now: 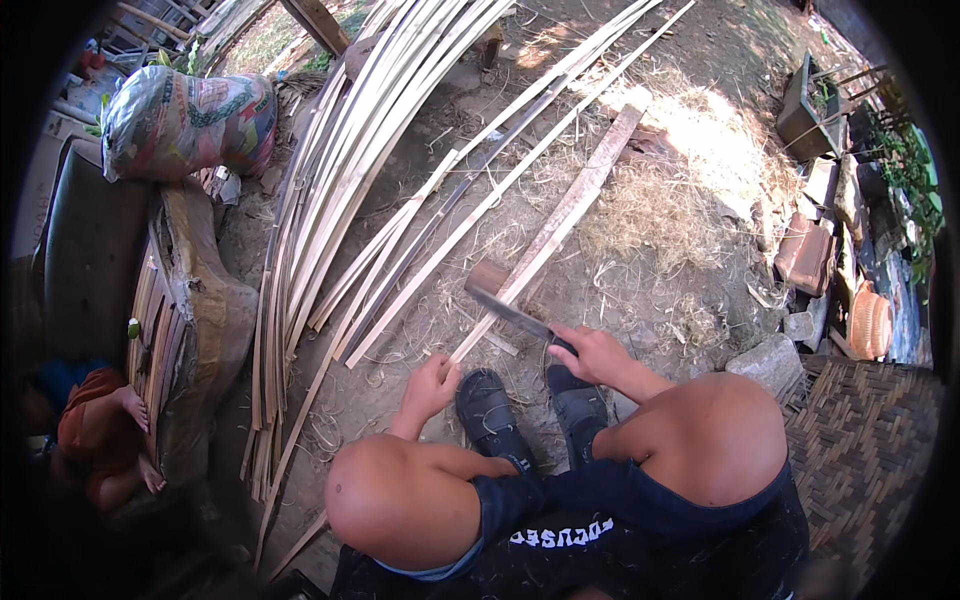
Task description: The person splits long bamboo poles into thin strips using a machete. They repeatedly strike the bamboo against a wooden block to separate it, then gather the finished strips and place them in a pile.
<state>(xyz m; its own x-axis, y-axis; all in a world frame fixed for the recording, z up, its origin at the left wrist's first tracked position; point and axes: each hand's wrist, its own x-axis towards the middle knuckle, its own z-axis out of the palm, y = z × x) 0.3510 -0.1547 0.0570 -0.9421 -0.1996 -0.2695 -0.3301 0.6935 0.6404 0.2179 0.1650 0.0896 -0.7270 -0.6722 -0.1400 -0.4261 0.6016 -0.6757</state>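
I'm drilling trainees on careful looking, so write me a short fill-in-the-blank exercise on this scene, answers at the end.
1. The person's ____ hand holds the knife.
2. The left hand grips the pale strip at the end ____ (nearest or farthest) to the person.
3. The bundle of long strips lies on the person's ____ side.
4. The woven mat lies nearer the person than the stuffed ____.

Missing words: right; nearest; left; sack.

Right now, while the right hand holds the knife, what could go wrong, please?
The knife in the right hand might slip toward the left hand, which grips the strip without a glove. A downward slip could perhaps reach the shoes, close by. The strip may also shift, since only the left hand seems to steady it.
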